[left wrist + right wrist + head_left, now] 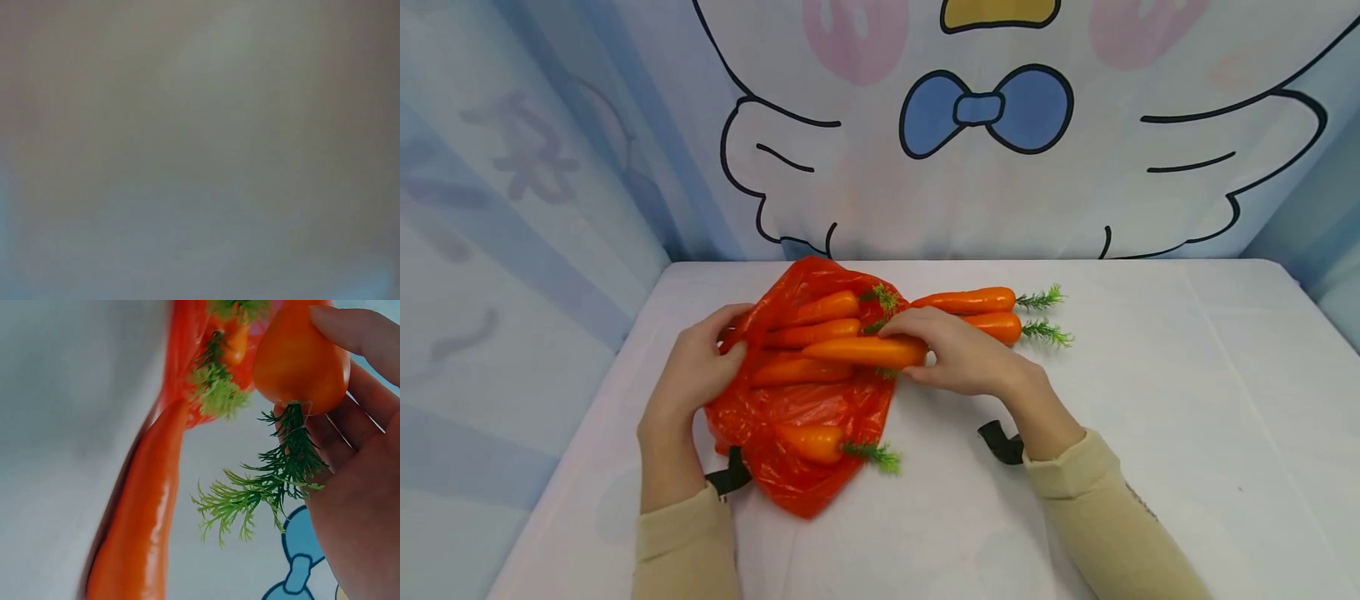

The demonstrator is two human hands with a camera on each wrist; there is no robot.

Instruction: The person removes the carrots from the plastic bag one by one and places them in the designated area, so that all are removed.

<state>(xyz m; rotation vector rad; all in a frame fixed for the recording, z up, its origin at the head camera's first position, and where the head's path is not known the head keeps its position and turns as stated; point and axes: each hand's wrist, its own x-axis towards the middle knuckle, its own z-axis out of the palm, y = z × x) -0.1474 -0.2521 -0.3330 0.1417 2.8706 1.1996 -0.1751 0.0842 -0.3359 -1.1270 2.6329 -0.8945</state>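
My left hand grips the left side of a red plastic bag, its thumb over the film and its fingers partly hidden behind it. With its thumb and fingers, my right hand holds a carrot by the thick end, the tip pointing left over the bag. Green leafy tops hang from that carrot in the right wrist view. Several other carrots lie in the bag, tips to the left. Lower down, one more carrot shows with its leaves past the bag's edge.
Two carrots lie on the white table right of the bag, behind my right hand. A patterned curtain stands along the table's back. Black straps hang at both wrists. Only a blur shows in the left wrist view.
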